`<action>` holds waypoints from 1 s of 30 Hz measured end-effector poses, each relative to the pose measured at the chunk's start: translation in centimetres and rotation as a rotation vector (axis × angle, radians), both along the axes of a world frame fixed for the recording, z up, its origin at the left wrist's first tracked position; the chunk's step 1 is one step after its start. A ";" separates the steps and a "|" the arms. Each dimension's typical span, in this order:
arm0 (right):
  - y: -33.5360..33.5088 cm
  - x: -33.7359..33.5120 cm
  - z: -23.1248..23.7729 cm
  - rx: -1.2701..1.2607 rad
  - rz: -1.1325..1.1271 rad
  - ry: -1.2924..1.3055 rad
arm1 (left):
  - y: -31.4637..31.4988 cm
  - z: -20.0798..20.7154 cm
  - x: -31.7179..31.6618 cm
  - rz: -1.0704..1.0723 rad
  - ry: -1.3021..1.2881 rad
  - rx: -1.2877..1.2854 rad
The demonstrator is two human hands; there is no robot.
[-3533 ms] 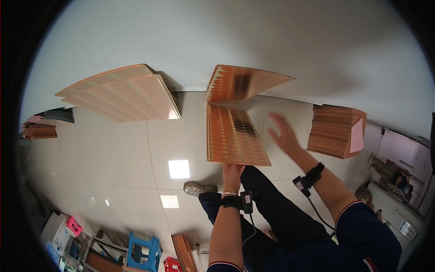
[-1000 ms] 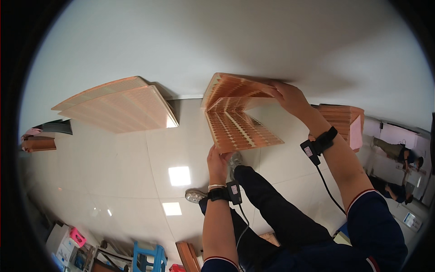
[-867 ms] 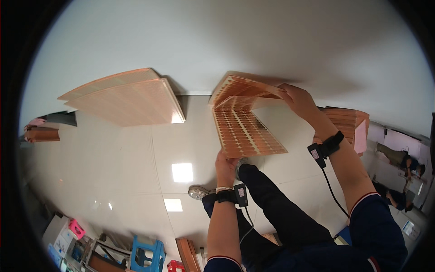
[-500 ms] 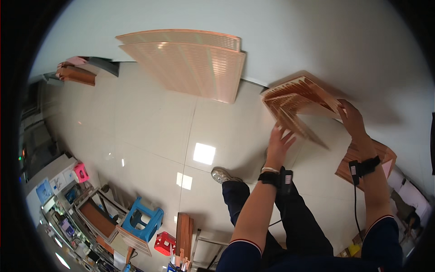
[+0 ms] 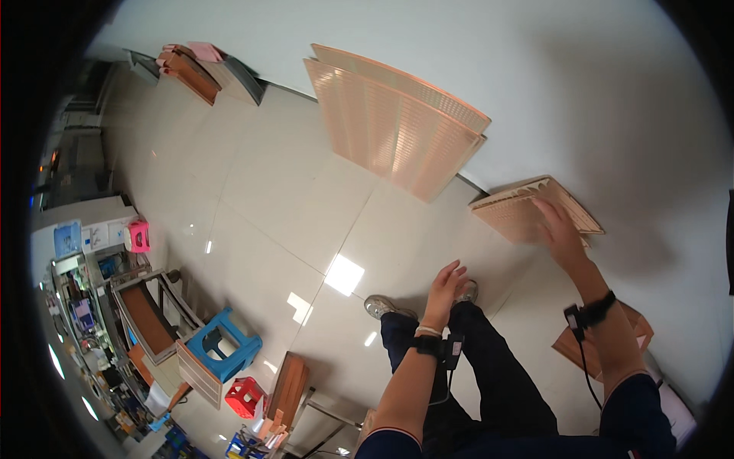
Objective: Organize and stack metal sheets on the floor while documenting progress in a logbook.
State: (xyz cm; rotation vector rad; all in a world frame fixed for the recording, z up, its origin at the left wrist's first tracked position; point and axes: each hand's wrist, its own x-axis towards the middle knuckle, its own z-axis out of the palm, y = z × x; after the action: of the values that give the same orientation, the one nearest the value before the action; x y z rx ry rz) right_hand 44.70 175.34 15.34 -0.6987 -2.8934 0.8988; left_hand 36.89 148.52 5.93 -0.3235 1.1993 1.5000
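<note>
A small stack of thin copper-coloured panels leans against the white wall at the right. My right hand is over its right part with the fingers stretched out; whether the fingertips touch the front panel I cannot tell. Above the floor, near my shoes, my left hand hangs with nothing in it, its fingers loosely bent and the thumb apart. Larger copper-coloured panels with a fine grid pattern lean on the wall farther left, apart from both hands.
Reddish-brown panels lie by my right forearm. At the lower left are a blue stool, a red stool, a brown stack and a framed rack. More brown panels lean at the far left wall.
The panels that both hands were spreading apart now rest together against the wall. My left hand has let go and drawn back toward my legs. The view has turned.
</note>
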 end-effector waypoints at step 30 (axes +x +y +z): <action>-12.5 -14.3 -5.0 -0.141 0.167 -0.086 | -1.4 3.1 -16.3 0.235 0.244 0.025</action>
State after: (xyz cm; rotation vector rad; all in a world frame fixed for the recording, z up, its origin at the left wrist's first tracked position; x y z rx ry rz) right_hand 30.44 162.81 10.31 -0.5206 -3.0239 1.1272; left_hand 20.60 147.09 9.08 -0.2767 1.3690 1.7964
